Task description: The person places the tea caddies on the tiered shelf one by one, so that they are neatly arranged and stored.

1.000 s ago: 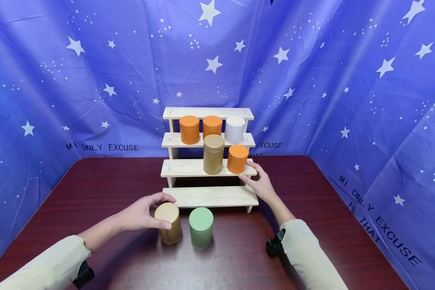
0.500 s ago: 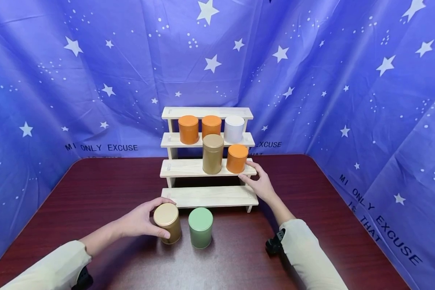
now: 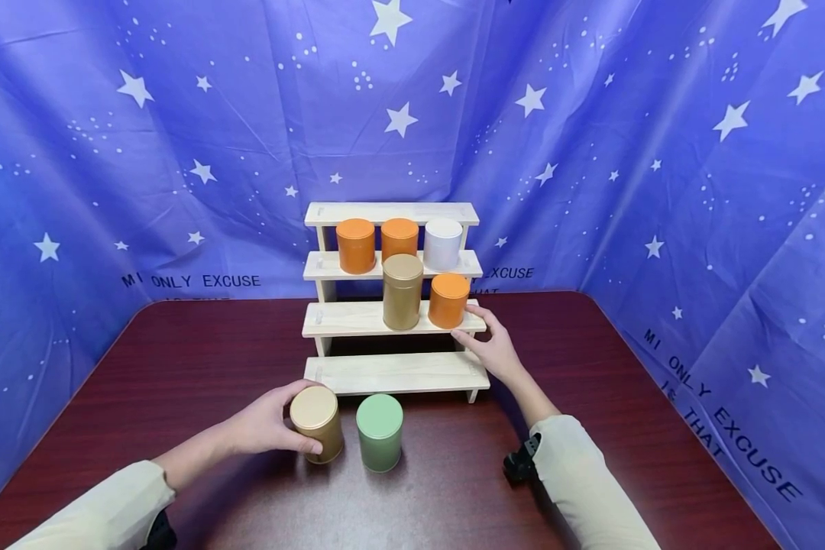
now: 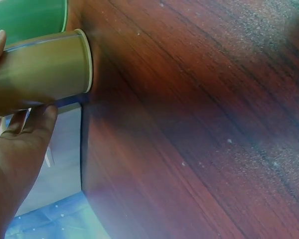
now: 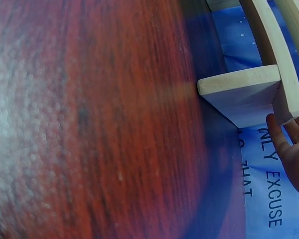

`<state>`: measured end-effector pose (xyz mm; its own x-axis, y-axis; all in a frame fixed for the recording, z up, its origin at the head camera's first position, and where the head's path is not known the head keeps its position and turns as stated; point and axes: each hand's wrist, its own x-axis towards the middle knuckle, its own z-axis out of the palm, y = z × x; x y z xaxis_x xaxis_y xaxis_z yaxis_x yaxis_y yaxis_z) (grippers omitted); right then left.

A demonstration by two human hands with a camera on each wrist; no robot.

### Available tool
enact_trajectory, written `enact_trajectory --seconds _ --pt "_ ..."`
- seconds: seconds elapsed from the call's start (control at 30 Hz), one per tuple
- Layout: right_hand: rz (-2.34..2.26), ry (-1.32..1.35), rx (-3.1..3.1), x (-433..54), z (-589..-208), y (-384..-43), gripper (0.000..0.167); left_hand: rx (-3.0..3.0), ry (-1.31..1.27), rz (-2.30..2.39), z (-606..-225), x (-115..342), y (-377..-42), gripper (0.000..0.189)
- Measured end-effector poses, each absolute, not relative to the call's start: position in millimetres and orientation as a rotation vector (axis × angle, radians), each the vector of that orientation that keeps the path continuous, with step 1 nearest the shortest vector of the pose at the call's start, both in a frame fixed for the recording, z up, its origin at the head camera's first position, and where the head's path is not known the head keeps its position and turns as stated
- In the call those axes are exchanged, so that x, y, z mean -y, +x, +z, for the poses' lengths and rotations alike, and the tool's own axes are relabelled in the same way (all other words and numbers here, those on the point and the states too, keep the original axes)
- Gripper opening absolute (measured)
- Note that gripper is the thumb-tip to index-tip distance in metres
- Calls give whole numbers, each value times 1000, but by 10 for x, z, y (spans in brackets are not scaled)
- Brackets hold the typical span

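Note:
My left hand (image 3: 264, 422) grips a gold can (image 3: 316, 424) standing on the table, thumb at its front and fingers round its back. The left wrist view shows the gold can (image 4: 47, 67) between the thumb and fingers of that hand (image 4: 20, 154). A green can (image 3: 380, 433) stands upright just to its right. At the right end of the stepped wooden stand (image 3: 360, 319), my right hand (image 3: 493, 347) holds the second shelf, thumb along the front edge and fingers at the side. Close beside those fingers sits an orange can (image 3: 448, 301).
A tall gold can (image 3: 402, 293) shares the second shelf. On the third shelf stand an orange can (image 3: 355, 246), another orange can (image 3: 399, 235) partly hidden, and a white can (image 3: 443, 245). A blue star-patterned curtain (image 3: 247, 153) surrounds the dark red table (image 3: 213, 336).
My left hand has closed in around the gold can, with its thumb a little lower. The right hand stays at the stand, and the cans keep their places.

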<state>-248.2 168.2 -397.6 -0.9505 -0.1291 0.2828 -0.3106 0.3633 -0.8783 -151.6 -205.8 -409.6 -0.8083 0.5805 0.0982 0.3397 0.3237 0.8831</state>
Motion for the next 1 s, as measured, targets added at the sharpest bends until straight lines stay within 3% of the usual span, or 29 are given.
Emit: enact_trajectory --seconds 1.0 --pt "1655 395 2457 -1687 -3962 -2474 57 -2629 803 1378 -3494 2250 -1655 67"
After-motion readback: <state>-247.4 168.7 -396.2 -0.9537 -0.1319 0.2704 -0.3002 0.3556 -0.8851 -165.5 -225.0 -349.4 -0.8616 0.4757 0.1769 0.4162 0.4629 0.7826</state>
